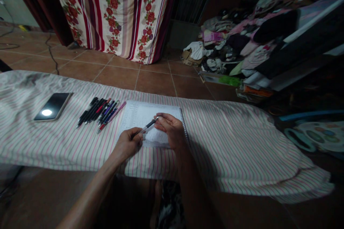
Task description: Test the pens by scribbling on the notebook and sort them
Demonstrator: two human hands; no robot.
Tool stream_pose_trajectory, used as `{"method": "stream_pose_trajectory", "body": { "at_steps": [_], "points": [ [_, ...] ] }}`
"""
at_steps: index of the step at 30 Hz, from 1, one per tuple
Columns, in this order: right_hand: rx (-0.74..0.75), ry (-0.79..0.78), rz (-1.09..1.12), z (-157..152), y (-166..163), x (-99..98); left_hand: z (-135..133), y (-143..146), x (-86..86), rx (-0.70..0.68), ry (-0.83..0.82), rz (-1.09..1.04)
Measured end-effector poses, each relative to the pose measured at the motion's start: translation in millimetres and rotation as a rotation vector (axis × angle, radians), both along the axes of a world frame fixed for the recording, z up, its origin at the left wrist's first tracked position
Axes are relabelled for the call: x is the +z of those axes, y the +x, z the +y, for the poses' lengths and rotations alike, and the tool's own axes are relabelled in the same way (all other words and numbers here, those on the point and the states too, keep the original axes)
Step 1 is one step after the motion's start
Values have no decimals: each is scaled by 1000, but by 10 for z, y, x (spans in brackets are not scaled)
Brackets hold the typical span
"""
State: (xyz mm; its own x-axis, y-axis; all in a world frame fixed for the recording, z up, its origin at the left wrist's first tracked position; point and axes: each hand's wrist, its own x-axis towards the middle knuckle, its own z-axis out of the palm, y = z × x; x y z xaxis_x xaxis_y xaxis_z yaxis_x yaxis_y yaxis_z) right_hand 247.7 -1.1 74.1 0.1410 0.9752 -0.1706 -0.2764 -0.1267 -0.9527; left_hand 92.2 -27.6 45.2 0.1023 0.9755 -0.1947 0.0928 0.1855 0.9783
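Observation:
Between my two hands a dark pen with a clear barrel (149,125) is held at a slant above a spiral notebook (153,109). The fingers of my left hand (129,143) pinch its lower left end. My right hand (172,127) has its fingers closed at the upper right end, where a small pale tip shows. The notebook lies open, with faint writing on its page and the spiral along the right edge. To its left, several pens (100,112) lie side by side, mostly black, with some red, purple, blue and pink.
A smartphone (53,106) lies face up at the left on the striped cloth (231,139) covering the low table. A floral curtain (115,10) hangs beyond the tiled floor. Piled clothes (236,39) fill the right back, and a patterned plastic item (319,134) stands at the right.

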Motion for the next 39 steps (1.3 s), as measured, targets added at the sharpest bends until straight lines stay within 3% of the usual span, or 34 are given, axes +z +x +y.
{"method": "stream_pose_trajectory", "body": {
  "at_steps": [27,39],
  "points": [
    [46,19,-74,0,36,-24,11,-91,-7,-39,113,190],
    [60,22,-126,2,46,-49,30,-131,-95,-58,134,221]
  ]
}}
